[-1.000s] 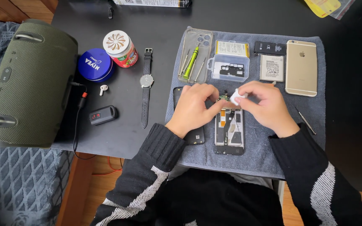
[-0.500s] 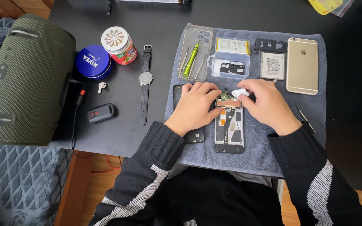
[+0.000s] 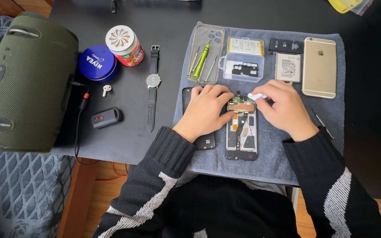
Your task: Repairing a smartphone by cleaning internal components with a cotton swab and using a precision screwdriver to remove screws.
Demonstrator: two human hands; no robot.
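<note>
- The opened phone (image 3: 242,130) lies back-up at the near centre of the grey towel (image 3: 331,145), which appears to cushion it and keep small parts from rolling; its circuit board faces the person.
- The left hand (image 3: 207,110) rests curled on the phone's left edge, fingers bent, seemingly to brace it; nothing is gripped.
- The right hand (image 3: 285,108) pinches a small white piece (image 3: 255,95) just beyond the phone's far end; fingers closed around it.
- Screwdrivers rest in a clear phone case (image 3: 206,53) far left on the towel, within reach.

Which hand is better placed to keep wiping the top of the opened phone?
The right hand: it already pinches the small white wipe beside the circuit board, while the left hand steadies the opened phone.
</note>
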